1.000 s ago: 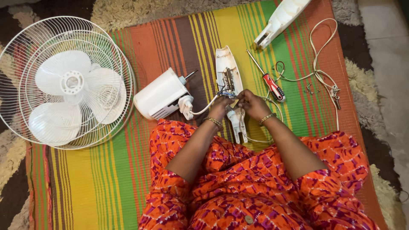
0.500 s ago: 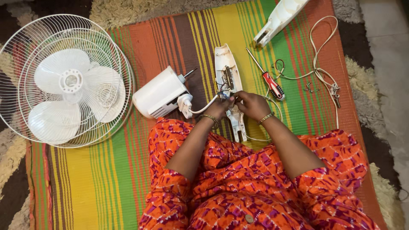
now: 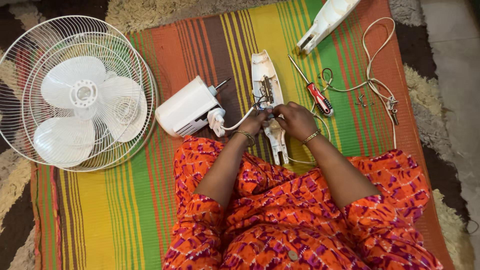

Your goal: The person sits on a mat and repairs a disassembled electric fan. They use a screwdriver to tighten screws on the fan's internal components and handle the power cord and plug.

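A long white plastic housing lies open on the striped mat, with a small switch board and wires inside it. My left hand and my right hand meet over its lower half, fingers curled in around the wires there. A white cable runs from under my left hand to the white fan motor casing just to the left. What the fingertips pinch is hidden under the hands. A red-handled screwdriver lies just right of my right hand.
Fan guards with the white blades lie at the left of the mat. A second white housing half sits at the top right. A pale power cord with its plug and some small screws lie at the right. Shaggy rug surrounds the mat.
Both hands stay over the housing with only small finger shifts on the wires. Nothing else on the mat has moved.
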